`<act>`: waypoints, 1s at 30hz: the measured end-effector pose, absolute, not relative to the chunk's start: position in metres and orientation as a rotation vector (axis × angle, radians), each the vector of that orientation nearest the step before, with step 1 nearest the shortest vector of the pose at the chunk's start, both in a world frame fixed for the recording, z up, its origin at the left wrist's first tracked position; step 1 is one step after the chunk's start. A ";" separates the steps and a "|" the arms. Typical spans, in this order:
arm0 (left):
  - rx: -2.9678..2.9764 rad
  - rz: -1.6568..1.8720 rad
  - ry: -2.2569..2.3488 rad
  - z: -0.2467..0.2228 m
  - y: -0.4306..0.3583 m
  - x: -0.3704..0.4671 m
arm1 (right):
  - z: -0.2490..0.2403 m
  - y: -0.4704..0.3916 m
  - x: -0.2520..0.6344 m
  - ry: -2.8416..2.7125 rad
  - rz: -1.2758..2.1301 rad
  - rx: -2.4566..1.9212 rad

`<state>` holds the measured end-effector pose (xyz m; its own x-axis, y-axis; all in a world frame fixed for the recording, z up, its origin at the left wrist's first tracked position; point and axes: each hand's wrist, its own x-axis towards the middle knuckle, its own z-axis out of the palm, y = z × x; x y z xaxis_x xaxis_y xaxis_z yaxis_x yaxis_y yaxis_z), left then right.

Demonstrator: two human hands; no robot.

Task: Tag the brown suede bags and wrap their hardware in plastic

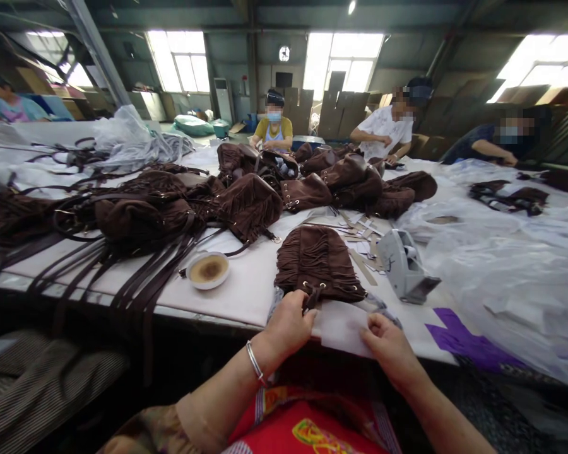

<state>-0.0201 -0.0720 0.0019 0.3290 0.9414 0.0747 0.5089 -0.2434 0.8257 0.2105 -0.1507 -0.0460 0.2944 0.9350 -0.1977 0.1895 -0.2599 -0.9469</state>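
bag, dk brn, w/ layered fringe & gold-tone eyelets

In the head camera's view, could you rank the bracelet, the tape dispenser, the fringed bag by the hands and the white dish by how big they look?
Largest to smallest:
Fringed bag
Tape dispenser
White dish
Bracelet

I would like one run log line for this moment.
left hand: pinches dark cord of brown fringed bag | right hand: pinches white sheet | tape dispenser: right of bag | bowl: left of bag
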 end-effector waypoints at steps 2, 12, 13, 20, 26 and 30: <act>1.924 0.758 1.287 0.007 -0.077 -0.022 | -0.038 -0.152 0.203 -0.991 1.226 -1.567; 1.830 0.860 1.233 0.019 -0.104 -0.014 | -0.019 -0.117 0.149 -0.604 1.491 -1.183; 1.889 0.881 1.231 0.019 -0.107 -0.015 | -0.019 -0.114 0.146 -0.579 1.483 -1.170; 2.172 0.804 1.367 0.012 -0.121 -0.027 | -0.018 -0.115 0.141 -0.430 1.528 -1.043; 2.321 0.692 1.323 0.013 -0.125 -0.022 | -0.011 -0.115 0.145 -0.528 1.611 -1.039; 2.200 0.813 1.176 0.013 -0.124 -0.026 | -0.010 -0.109 0.150 -0.573 1.558 -1.122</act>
